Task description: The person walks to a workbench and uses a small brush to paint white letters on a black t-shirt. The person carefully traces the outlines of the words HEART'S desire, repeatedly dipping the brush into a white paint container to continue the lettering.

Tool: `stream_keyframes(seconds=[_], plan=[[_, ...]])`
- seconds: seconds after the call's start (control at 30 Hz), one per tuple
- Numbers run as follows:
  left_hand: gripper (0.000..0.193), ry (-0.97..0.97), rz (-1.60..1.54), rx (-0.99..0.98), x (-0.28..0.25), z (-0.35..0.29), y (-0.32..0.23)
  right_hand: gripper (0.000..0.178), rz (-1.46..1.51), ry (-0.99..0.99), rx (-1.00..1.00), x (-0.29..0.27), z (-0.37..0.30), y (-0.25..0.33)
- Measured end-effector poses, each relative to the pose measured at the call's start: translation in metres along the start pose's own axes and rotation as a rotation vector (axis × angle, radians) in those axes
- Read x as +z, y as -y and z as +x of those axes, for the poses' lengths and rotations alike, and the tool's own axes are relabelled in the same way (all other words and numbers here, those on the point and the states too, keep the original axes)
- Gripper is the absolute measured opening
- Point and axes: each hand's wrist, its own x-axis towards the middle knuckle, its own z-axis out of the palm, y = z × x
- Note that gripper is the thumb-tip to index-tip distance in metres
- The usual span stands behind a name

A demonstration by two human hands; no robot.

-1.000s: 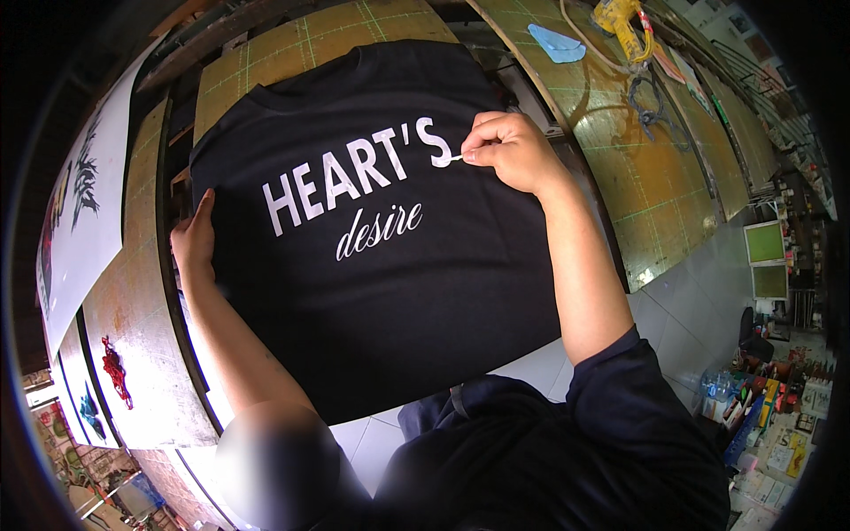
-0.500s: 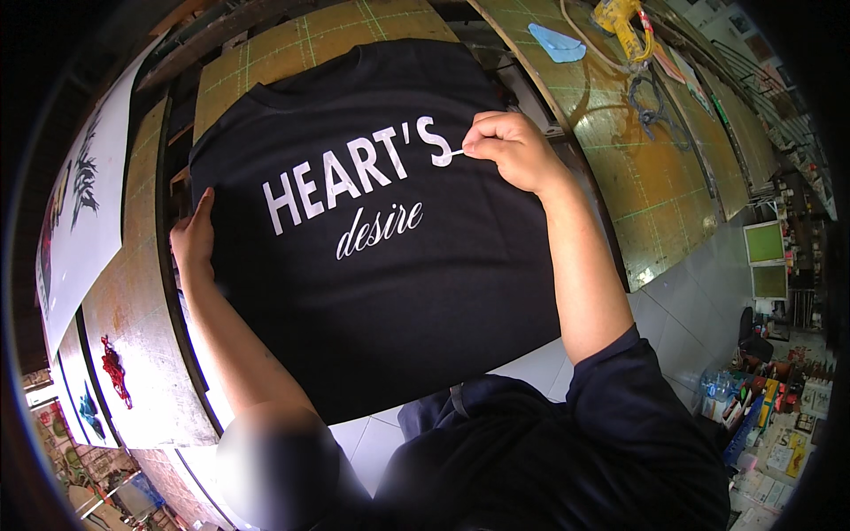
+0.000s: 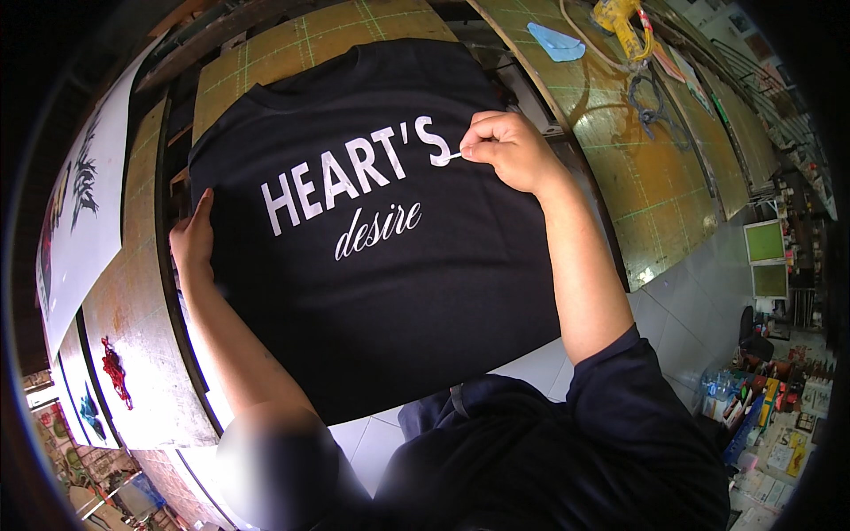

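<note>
Black cloth makes up the round-collared T-shirt (image 3: 407, 310) spread face up in front of you, its collar toward the far side and its hem toward your body, on a tan flat board marked with green grid lines (image 3: 274, 64). Across its chest runs a row of white block capitals (image 3: 361, 168), with smaller white script lettering (image 3: 378, 232) below. Your right forearm rises from the lower right with the elbow bent, and the wrist turns inward so that your right hand (image 3: 503, 150) sits over the upper right of the shirt. Thumb and forefinger are pinched together on a slim white stick (image 3: 454, 157), the other fingers curled in beside them; the stick points left to the lower curve of the last capital, though you cannot tell how firmly its tip presses. Your left forearm slants up and leftward, bringing your left hand (image 3: 193, 237) to the shirt's left edge, thumb extended and pointing away from you. Its fingers are largely hidden, so you cannot tell how closed they are or whether they grasp cloth. Well apart, beyond your right hand, lies a light blue folded cloth (image 3: 556, 42).
</note>
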Motion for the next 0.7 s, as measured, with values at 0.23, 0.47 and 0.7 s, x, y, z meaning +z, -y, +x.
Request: stream_keyframes(seconds=[0.23, 0.47, 0.7], plan=[[0.068, -0.016, 0.001, 0.005, 0.0011, 0.0014, 0.0012, 0.003, -0.079, -0.037, -0.061, -0.002, -0.0039, 0.004], [0.065, 0.02, 0.009, -0.026, -0.0016, -0.0025, -0.0045, 0.007, -0.024, -0.052, -0.037, -0.0028, -0.0047, -0.0006], [0.063, -0.053, 0.006, 0.023, 0.0002, -0.0014, 0.0, 0.01, -0.037, -0.048, -0.023, -0.0036, -0.0055, 0.0038]])
